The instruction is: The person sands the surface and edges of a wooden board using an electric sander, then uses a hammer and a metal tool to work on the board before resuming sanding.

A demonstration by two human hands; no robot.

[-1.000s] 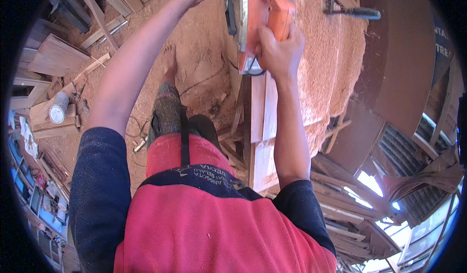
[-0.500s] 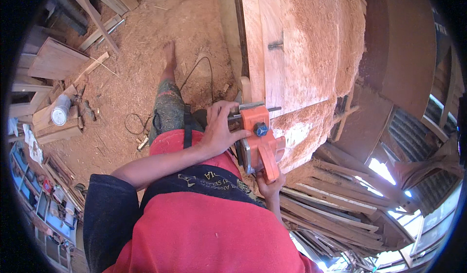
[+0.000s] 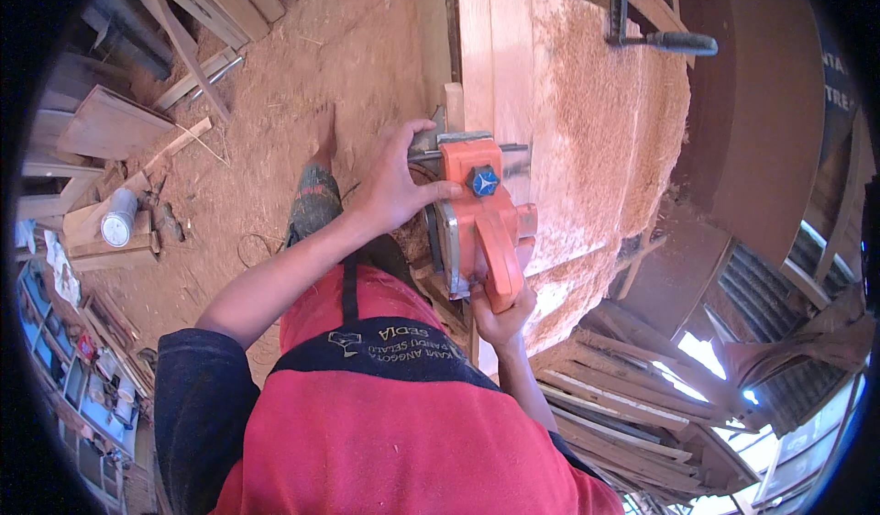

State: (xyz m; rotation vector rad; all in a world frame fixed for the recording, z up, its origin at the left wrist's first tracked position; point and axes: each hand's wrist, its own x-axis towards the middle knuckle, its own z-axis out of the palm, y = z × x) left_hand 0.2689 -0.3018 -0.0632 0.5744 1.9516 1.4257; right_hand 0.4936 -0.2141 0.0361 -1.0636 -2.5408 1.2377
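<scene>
I saw the right hand [image 3: 506,318] clamped around the near handle [image 3: 498,260] of the orange planer [image 3: 469,214], which sat at the left edge of the pale boards [image 3: 509,56]. The left hand [image 3: 390,189] was spread, fingers and thumb apart, its thumb by the planer's left side (from my distance I could not tell whether it pressed). Shavings [image 3: 587,102] covered the boards' right part; a dark clamp [image 3: 619,11] stood far right.
</scene>
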